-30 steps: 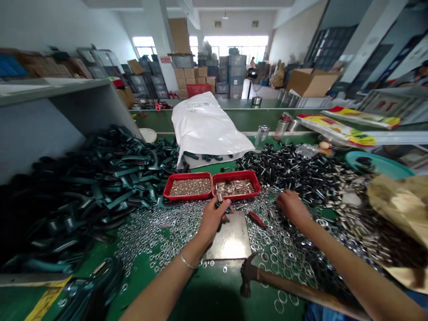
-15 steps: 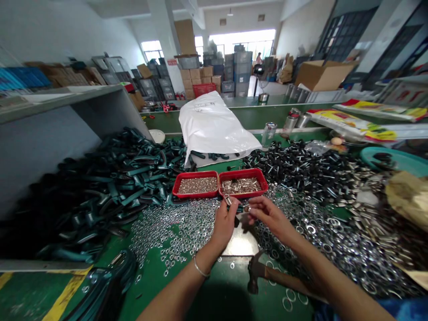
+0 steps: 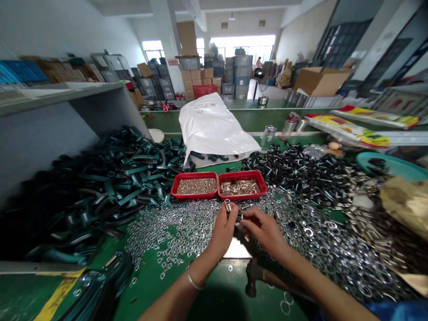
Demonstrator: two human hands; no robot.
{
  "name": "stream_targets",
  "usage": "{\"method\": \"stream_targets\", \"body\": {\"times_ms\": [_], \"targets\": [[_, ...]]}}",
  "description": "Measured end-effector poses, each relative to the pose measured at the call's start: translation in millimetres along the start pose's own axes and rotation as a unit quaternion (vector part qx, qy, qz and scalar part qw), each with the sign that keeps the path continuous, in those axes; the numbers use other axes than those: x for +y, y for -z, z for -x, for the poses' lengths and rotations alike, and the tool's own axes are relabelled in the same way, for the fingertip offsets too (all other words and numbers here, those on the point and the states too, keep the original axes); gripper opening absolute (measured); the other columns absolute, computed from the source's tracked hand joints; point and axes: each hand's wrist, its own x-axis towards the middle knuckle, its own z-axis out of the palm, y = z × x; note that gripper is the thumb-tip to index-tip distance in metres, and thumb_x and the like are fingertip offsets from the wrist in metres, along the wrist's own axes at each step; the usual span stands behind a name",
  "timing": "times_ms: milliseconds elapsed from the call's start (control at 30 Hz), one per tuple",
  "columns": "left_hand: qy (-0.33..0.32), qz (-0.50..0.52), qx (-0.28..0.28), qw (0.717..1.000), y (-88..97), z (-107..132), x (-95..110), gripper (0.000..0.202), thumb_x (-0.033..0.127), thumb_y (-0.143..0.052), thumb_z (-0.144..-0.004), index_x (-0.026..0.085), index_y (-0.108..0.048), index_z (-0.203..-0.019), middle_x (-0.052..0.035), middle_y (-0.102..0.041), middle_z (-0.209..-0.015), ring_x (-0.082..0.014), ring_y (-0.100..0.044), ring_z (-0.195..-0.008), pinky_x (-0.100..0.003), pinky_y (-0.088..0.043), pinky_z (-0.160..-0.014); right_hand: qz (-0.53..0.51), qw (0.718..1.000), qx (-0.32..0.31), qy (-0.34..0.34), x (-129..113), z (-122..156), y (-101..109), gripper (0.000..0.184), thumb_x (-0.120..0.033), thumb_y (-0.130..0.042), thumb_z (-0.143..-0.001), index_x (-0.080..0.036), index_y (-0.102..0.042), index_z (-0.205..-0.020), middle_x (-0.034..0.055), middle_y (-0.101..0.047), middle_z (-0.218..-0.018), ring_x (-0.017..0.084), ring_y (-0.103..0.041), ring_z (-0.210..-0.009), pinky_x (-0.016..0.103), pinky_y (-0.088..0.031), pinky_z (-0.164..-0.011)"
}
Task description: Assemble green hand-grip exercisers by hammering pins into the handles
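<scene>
Left grip, in the head view, is closing thumb and fingers around a coil-ended part, whose metal coil is standing up past the fingertips. Right grip is meeting it from the other side, its fingers touching the dark end of that part; whether they are pinching it fully, I cannot tell. Both hands are holding the part above a metal plate, just in front of two red trays. Small metal pieces are filling the left tray, while pins are lying in the right tray. Just nearer than the plate, a hammer is resting on the green worktop, its handle running partly under the right forearm. Small rings are spreading to the left of the hands, and larger rings are lying to the right. Farther left, dark teal handles are piling up; on the right, black-headed bolts are forming another heap. Beyond the trays, a white sack is lying across the worktop, with a glass jar standing beside it.
</scene>
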Motion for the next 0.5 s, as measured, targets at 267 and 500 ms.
{"method": "stream_targets", "body": {"times_ms": [267,500], "targets": [[0.080,0.093,0.003,0.992,1.2,-8.6,-14.7,0.031,0.050,-0.054,-0.090,0.021,-0.061,-0.096,-0.0026,-0.064,-0.091,-0.0173,-0.060,-0.082,-0.027,-0.045,-0.078,0.343,0.927,-0.079,0.133,19.4,-8.1,38.0,0.030,-0.030,-0.045,-0.100,-0.029,-0.059,-0.127,0.0050,-0.069,-0.119,0.022,-0.065,-0.107,0.038,-0.051,-0.093],[0.136,0.155,0.001,0.978,-16.0,-7.7,-31.4,0.041,0.059,-0.057,-0.086,0.019,-0.058,-0.091,-0.0001,-0.062,-0.082,-0.0115,-0.058,-0.063,-0.023,-0.045,-0.062,0.540,0.837,0.067,-0.052,65.5,-85.3,144.4,0.018,-0.011,-0.052,-0.091,-0.015,-0.060,-0.106,0.0173,-0.065,-0.105,0.028,-0.064,-0.099,0.038,-0.048,-0.084]]}}
